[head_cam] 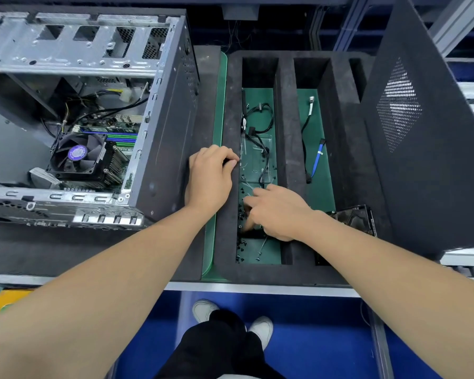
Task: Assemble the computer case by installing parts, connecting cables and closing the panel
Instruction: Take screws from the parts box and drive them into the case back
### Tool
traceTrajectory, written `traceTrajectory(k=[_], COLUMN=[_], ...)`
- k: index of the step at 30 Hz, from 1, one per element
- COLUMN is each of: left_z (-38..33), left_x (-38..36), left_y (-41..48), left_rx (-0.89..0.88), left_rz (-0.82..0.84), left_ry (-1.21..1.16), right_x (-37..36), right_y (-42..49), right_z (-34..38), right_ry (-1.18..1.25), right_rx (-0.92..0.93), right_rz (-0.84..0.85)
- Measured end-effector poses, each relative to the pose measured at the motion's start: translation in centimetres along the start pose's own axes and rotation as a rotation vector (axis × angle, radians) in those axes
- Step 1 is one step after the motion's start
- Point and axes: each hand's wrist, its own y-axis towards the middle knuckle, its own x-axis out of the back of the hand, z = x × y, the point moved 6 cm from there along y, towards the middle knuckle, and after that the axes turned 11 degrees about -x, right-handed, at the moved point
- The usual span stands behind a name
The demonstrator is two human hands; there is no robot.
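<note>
Even bright light, wide-angle edge distortion

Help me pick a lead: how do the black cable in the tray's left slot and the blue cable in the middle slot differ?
The black cable curls in loops; the blue cable lies nearly straight. The black cable sits among scattered screws, close to the right hand; the blue cable lies apart from that hand, with no screws around it. Both lie loose on the green floor of the foam tray.

Computer case [159,149] left of foam tray [288,132]; cables [251,130], perhaps screws [239,259], in its compartments
</note>
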Motion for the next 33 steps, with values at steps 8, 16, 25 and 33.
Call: traceTrajectory(k=[8,16,25,33], left_z=[0.2,0.4,1.0,1.0], left_x=[-0.2,-0.3,-0.7,-0.7], left_y=[0.0,0.0,-0.1,-0.2], left_rx=[-0.003,-0.004,0.044,0.044], left_rz=[-0.006,-0.013,0.010,0.013], left_ry=[0.012,0.016,0.016,0.011], right_x=[-0.2,0.1,-1.3,-0.6], right_y=[0.1,0.3,0.7,0.2], right_z=[0.2,-0.8,0.2,0.0], right_ry=[-0.036,0.083,-0.122,-0.074], right_rx=[-0.031,-0.217,-0.194,-0.227], right_rz=[0.033,-0.042,0.139,0.037])
